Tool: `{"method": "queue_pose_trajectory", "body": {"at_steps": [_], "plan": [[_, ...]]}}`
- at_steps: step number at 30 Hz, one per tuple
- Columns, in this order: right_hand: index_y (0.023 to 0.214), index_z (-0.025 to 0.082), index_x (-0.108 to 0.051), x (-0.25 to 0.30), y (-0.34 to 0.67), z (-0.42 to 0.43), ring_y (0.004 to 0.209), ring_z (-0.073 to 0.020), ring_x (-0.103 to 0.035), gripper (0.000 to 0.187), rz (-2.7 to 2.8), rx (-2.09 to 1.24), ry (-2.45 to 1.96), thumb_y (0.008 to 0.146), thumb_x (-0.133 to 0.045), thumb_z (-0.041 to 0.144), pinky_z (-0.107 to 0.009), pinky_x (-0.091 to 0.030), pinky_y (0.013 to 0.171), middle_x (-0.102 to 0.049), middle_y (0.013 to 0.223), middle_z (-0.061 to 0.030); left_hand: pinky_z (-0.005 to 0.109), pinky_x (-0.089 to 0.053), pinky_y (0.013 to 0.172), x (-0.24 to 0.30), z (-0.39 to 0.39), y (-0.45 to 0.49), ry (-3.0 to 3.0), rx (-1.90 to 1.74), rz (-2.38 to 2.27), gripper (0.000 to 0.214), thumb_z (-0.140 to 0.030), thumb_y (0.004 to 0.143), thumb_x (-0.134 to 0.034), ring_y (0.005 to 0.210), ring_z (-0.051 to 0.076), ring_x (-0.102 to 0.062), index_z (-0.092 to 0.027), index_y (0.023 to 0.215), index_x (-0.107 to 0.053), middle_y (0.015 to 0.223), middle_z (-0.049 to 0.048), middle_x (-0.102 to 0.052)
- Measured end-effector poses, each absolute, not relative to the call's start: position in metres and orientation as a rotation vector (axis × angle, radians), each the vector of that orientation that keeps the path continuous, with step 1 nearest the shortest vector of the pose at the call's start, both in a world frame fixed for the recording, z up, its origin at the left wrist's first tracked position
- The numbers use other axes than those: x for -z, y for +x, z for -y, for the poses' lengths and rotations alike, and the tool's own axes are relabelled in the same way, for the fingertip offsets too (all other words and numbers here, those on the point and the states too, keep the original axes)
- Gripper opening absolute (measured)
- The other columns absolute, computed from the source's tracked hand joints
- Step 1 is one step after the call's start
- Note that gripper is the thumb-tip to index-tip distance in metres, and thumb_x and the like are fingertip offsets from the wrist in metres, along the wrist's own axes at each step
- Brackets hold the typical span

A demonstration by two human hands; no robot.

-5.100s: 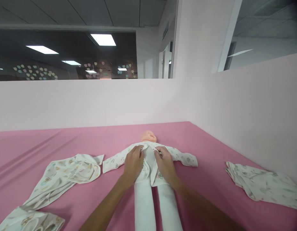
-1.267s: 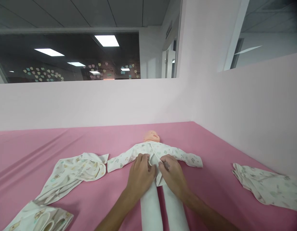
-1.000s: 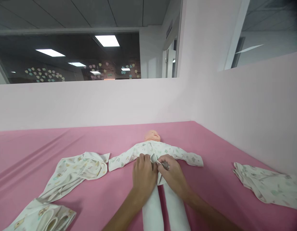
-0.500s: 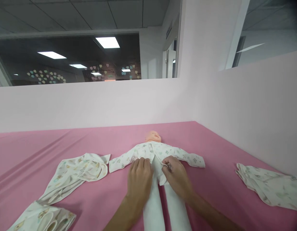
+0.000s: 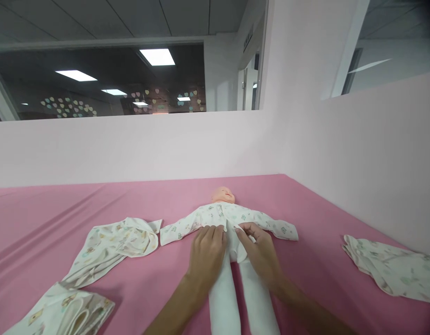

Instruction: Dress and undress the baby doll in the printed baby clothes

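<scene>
A baby doll (image 5: pixel 223 195) lies on its back on the pink surface (image 5: pixel 43 214), head away from me, white cloth legs toward me. It wears a white printed top (image 5: pixel 267 224) with both sleeves spread out. My left hand (image 5: pixel 207 249) lies on the doll's belly, fingers pressed on the left flap of the top. My right hand (image 5: pixel 259 249) pinches the right flap's lower edge beside it.
A loose printed garment (image 5: pixel 112 244) lies left of the doll. A folded piece (image 5: pixel 61 316) sits at the near left. Another printed garment (image 5: pixel 389 270) lies at the right, next to the pale pink wall (image 5: pixel 357 153) that bounds the surface at back and right.
Both hands slid from the doll's chest down to the hem of the top, whose front flaps now lie closed over the chest. The view has shifted slightly left.
</scene>
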State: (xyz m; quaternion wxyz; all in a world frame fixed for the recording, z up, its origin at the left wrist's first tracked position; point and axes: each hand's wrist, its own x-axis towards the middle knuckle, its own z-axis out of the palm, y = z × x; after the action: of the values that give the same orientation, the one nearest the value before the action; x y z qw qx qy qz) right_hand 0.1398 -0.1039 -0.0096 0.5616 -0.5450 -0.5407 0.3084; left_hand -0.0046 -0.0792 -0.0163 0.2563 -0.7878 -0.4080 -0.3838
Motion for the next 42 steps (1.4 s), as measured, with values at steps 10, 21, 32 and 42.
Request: {"method": "queue_pose_trajectory", "body": {"at_steps": [10,21,32,42], "plan": [[0.083,0.021,-0.063,0.010,0.133,0.104,0.071,-0.0176,-0.057,0.023,1.299,-0.759,-1.267,0.084,-0.052,0.041,-0.028,-0.047,0.065,-0.064,0.077,-0.0016,0.030,-0.038,0.061,0.016,0.079,0.001,-2.278,0.990,1.170,0.019,-0.008,0.089,-0.042,0.066,0.018,-0.053,-0.017,0.079,-0.056,0.070,0.0019,-0.059],[0.101,0.023,-0.065,0.014,0.129,0.112,0.076,-0.0180,-0.059,0.025,1.370,-0.687,-1.300,0.087,-0.049,0.035,-0.030,-0.048,0.068,-0.067,0.087,-0.0022,0.029,-0.037,0.059,0.022,0.079,0.004,-2.318,1.011,1.254,0.018,-0.003,0.083,-0.046,0.066,0.017,-0.053,-0.018,0.076,-0.052,0.070,0.0019,-0.060],[0.105,0.026,-0.069,0.011,0.124,0.118,0.110,-0.0215,-0.056,0.030,1.492,-0.615,-1.208,0.091,-0.043,0.036,-0.036,-0.047,0.095,-0.064,0.116,-0.0051,0.028,-0.034,0.058,0.018,0.081,0.005,-2.482,1.106,1.480,0.020,-0.008,0.085,-0.037,0.067,0.017,-0.051,-0.019,0.072,-0.047,0.071,0.0033,-0.058],[0.106,0.030,-0.070,0.014,0.128,0.116,0.116,-0.0225,-0.055,0.032,1.574,-0.588,-1.280,0.090,-0.043,0.032,-0.042,-0.043,0.100,-0.066,0.119,-0.0036,0.024,-0.035,0.059,-0.003,0.079,-0.008,-3.026,1.493,1.803,0.015,-0.018,0.081,-0.040,0.066,0.012,-0.048,-0.018,0.072,-0.052,0.072,-0.0014,-0.057]]}}
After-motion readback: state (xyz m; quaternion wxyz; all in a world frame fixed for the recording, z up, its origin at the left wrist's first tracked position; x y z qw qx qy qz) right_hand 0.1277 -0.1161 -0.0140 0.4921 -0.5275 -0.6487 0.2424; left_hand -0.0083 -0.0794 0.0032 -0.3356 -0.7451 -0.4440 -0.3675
